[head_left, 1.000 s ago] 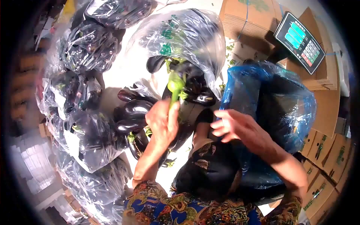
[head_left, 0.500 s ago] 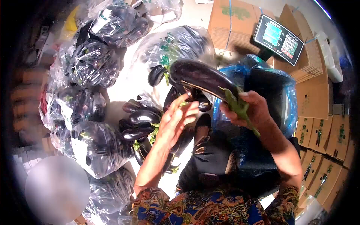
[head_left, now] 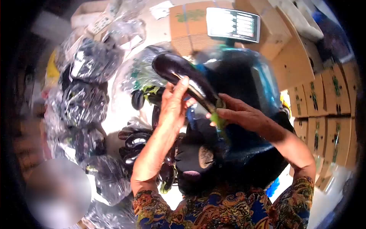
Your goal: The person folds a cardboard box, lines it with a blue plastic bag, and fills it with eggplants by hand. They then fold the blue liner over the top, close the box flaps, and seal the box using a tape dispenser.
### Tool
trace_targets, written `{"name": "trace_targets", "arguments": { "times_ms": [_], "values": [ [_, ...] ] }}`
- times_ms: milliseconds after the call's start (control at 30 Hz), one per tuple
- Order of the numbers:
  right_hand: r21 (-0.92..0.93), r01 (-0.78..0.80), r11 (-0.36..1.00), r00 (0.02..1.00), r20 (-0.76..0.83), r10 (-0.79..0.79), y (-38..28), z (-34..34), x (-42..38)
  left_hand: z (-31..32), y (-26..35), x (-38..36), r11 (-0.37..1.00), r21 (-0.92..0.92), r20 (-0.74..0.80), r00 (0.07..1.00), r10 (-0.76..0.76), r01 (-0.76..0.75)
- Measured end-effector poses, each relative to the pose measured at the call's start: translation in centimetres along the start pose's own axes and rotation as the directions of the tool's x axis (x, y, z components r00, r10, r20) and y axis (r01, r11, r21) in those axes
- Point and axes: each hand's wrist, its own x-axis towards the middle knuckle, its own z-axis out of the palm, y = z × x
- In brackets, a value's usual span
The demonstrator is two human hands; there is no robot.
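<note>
A large, dark purple eggplant [head_left: 173, 65] with a pale streak along its side is held up between both hands. My right hand [head_left: 238, 114] grips it at the green stem end, thumb on top. My left hand [head_left: 173, 103] supports the body from below, its thumb pressed on the skin near the pale streak; some of its fingers are hidden behind. Below the left forearm lie several loose eggplants [head_left: 135, 140]. Beyond the right hand stands a dark container lined with blue plastic [head_left: 268, 78].
Clear bags of eggplants [head_left: 84, 103] are piled along the left. At the back are a scale display [head_left: 233, 25] and bundled flat cardboard [head_left: 187, 28]. Stacked cartons [head_left: 322, 93] stand at the right. A clear bag [head_left: 131, 72] lies beyond the left hand.
My left hand has come up onto the eggplant, having been apart from it with fingers spread. The right hand and eggplant have moved left in view, and the whole view has shifted.
</note>
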Motion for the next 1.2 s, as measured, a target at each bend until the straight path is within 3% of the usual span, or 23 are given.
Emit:
{"name": "trace_targets", "arguments": {
  "times_ms": [33, 67, 100, 167, 200, 233, 300, 333, 400, 533, 633, 667, 700, 767, 867, 967, 1100, 1133, 1200],
  "values": [
    [-0.265, 0.135, 0.955, 0.991, 0.024, -0.133, -0.4, -1.3, -0.5, -0.4, 0.8, 0.7, 0.992, 0.061, 0.149, 0.982, -0.116, 0.108],
    [-0.506, 0.242, 0.828, 0.968, 0.074, -0.238, -1.0, -3.0, -1.0, -1.3, 2.1, 1.6, 0.965, 0.117, 0.256, 0.931, -0.259, 0.236],
    [-0.707, 0.320, 0.631, 0.939, 0.148, -0.310, -1.4, -4.3, -1.8, -0.1, 2.4, 1.4, 0.947, 0.110, 0.266, 0.909, -0.321, 0.302],
    [-0.905, 0.133, 0.403, 0.816, -0.131, -0.563, -3.3, -5.7, -3.0, 3.3, 2.5, -0.3, 0.929, 0.031, 0.195, 0.910, -0.367, 0.368],
    [-0.974, -0.012, 0.226, 0.688, -0.172, -0.705, -2.6, -8.3, -2.8, 4.1, 2.0, -0.6, 0.919, 0.126, 0.180, 0.903, -0.391, 0.373],
    [-0.989, -0.035, 0.141, 0.630, -0.131, -0.765, -3.1, -9.7, -2.7, 3.7, 1.4, -0.6, 0.856, 0.195, 0.198, 0.836, -0.512, 0.478],
    [-0.995, -0.094, -0.031, 0.517, -0.023, -0.856, -4.4, -11.3, -2.2, 5.0, -0.1, -0.8, 0.791, 0.343, 0.184, 0.789, -0.586, 0.507],
    [-0.988, -0.131, -0.076, 0.513, -0.002, -0.859, -4.3, -12.1, -1.5, 5.8, 0.2, -0.2, 0.713, 0.516, 0.206, 0.740, -0.641, 0.475],
    [-0.964, -0.202, -0.171, 0.508, 0.046, -0.860, -3.4, -13.5, 0.4, 8.8, -1.4, -1.0, 0.670, 0.590, 0.133, 0.765, -0.630, 0.449],
    [-0.980, -0.199, 0.021, 0.632, -0.144, -0.761, -0.8, -15.3, 1.9, 9.3, -8.3, 3.0, 0.582, 0.684, 0.085, 0.745, -0.661, 0.439],
    [-0.987, -0.125, 0.099, 0.685, -0.158, -0.711, -0.4, -16.1, 1.1, 9.2, -13.9, 5.3, 0.562, 0.742, 0.029, 0.820, -0.572, 0.366],
    [-0.993, -0.047, 0.104, 0.645, -0.110, -0.757, 1.0, -17.2, 1.3, 9.4, -15.2, 6.0, 0.559, 0.747, 0.027, 0.824, -0.565, 0.359],
    [-0.974, 0.004, 0.226, 0.691, -0.161, -0.705, 0.9, -17.2, 1.1, 8.6, -17.8, 8.0, 0.488, 0.856, 0.116, 0.856, -0.504, 0.171],
    [-0.881, 0.087, 0.466, 0.782, -0.230, -0.580, 0.6, -16.5, 0.2, 6.6, -24.1, 11.0, 0.446, 0.894, 0.208, 0.914, -0.348, -0.034],
    [-0.904, 0.101, 0.415, 0.734, -0.214, -0.645, 0.9, -16.2, 0.4, 1.9, -34.0, 14.4, 0.559, 0.812, 0.253, 0.964, -0.081, -0.166],
    [-0.885, 0.169, 0.434, 0.711, -0.196, -0.675, 0.9, -16.4, 0.8, 5.0, -27.8, 11.3, 0.397, 0.871, 0.308, 0.951, 0.022, -0.291],
    [-0.868, 0.183, 0.461, 0.699, -0.215, -0.682, 1.3, -17.0, 1.2, 7.5, -26.9, 10.3, 0.096, 0.994, 0.063, 0.993, -0.101, -0.053],
    [-0.881, 0.159, 0.445, 0.707, -0.213, -0.675, 1.3, -16.9, 0.9, 7.3, -26.0, 10.3, 0.128, 0.985, 0.129, 0.985, -0.118, -0.113],
    [-0.886, 0.119, 0.449, 0.713, -0.238, -0.659, 1.3, -16.5, 0.3, 6.7, -24.3, 10.7, 0.041, 0.934, 0.355, 0.907, -0.226, -0.355]
  ]
}}
